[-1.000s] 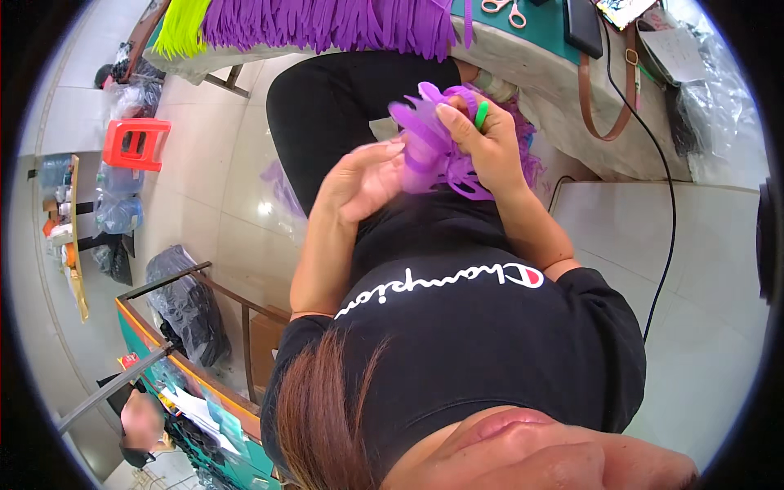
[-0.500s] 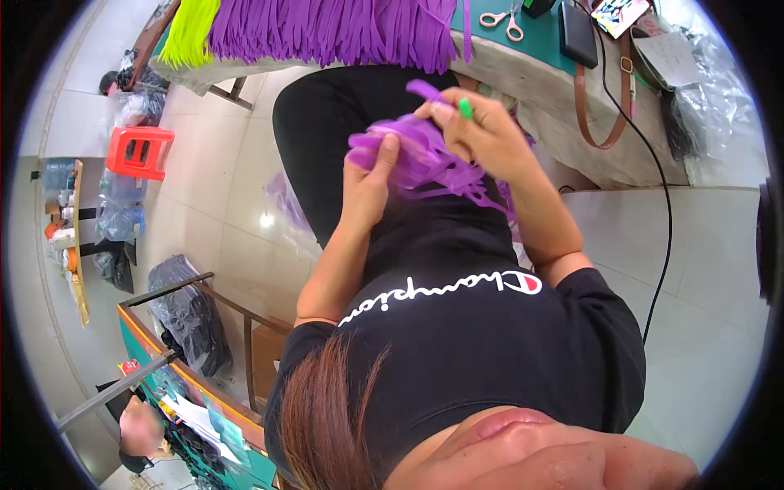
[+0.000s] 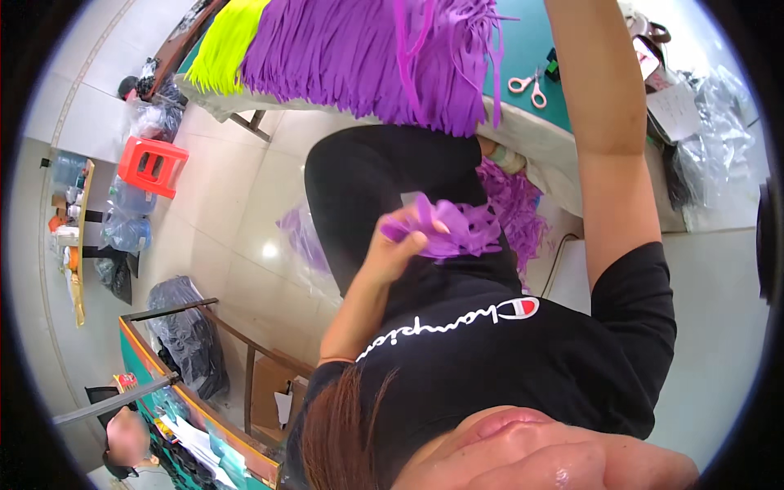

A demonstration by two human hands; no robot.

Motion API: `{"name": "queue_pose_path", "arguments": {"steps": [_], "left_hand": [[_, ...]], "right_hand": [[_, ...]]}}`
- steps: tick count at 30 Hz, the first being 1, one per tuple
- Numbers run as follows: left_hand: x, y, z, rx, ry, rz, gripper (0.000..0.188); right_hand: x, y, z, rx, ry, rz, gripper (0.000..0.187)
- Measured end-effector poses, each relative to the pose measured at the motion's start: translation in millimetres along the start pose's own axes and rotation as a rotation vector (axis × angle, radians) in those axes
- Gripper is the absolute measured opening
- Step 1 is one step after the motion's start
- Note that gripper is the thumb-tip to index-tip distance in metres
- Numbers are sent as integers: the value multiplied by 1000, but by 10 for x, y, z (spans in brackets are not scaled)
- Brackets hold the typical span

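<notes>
My left hand point(image 3: 400, 245), over my lap, is closed around a loose bundle of purple strips point(image 3: 467, 234). The strips look flat and rubbery, and their free ends hang to the right across my black clothing. My right forearm point(image 3: 604, 98) stretches up past the right part of the table. Its hand lies beyond the top edge of the picture, so what it touches is hidden. Ahead of me a thick row of purple strips point(image 3: 327, 61) drapes over the table edge. Beside it on the left hang yellow-green strips point(image 3: 227, 49).
Pink-handled scissors point(image 3: 536, 96) lie on the green tabletop point(image 3: 523, 41). A heap of purple strips point(image 3: 523, 212) is beneath the table edge. On the left are a red stool point(image 3: 153, 166) and a person point(image 3: 129, 437) at another table. Clear plastic point(image 3: 723, 147) sits at the right.
My right hand has left the bundle, where it pinched a purple strip, and reached up out of the picture. My left hand keeps the bundle. The whole view has shifted.
</notes>
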State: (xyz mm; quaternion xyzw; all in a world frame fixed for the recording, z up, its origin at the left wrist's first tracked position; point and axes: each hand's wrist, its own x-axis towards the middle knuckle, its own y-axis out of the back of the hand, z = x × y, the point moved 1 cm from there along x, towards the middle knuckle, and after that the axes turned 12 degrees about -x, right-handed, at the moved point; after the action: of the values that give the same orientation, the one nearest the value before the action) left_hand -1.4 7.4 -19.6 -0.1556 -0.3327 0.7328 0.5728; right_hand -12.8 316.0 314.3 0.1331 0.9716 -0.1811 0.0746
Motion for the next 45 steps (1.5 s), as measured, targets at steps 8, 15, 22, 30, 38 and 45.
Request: {"name": "queue_pose_path", "arguments": {"steps": [8, 15, 22, 30, 38, 45], "left_hand": [[479, -70, 32, 228, 54, -121, 21], [351, 124, 113, 87, 163, 225, 17], [669, 65, 42, 101, 160, 329, 18], [600, -52, -18, 100, 213, 343, 19], [401, -351, 0, -123, 736, -6, 20], [461, -419, -205, -110, 200, 412, 19]], "right_hand": [[2155, 2559, -50, -1545, 361, 981, 48], [1113, 1484, 1793, -652, 469, 626, 29], [-431, 630, 2968, -900, 485, 284, 27], [-914, 513, 3368, -770, 208, 216, 21], [-841, 1002, 3320, -995, 281, 641, 17], [-1239, 594, 3440, -379, 618, 463, 55]]}}
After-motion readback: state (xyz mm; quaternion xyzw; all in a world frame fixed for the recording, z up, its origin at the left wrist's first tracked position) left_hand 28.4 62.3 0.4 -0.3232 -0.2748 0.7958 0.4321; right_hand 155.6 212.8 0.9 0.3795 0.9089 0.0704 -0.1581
